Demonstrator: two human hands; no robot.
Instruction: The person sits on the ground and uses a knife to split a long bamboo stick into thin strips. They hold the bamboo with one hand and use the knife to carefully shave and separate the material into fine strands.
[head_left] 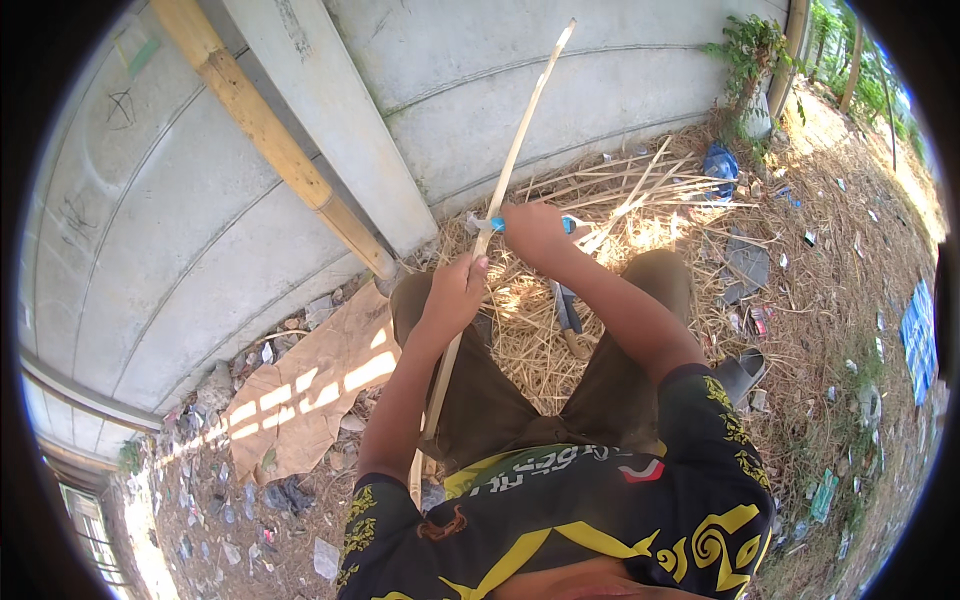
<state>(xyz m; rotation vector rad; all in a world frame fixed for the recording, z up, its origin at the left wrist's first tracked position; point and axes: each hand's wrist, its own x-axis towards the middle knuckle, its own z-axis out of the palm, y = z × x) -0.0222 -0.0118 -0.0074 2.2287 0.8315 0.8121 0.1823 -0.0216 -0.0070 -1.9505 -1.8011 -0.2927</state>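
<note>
My left hand [458, 292] is closed round a long pale wooden strip [520, 135], which slants from beside my left thigh up toward the wall. Just above it, my right hand [535, 235] grips a blue-handled tool [497, 225]. The tool's pale front end lies across the strip; its exact kind is hard to make out. Between my legs, a knife-like tool [567, 310] with a dark part rests on curly shavings [530, 370].
Cut strips [640, 190] lie piled beyond my knees, beside a blue plastic bag [720, 165]. A concrete wall [540, 80] and a leaning bamboo pole [260, 120] stand ahead and left. Flattened cardboard [300, 400] lies at left, a dark sandal [740, 377] at right. Litter dots the ground.
</note>
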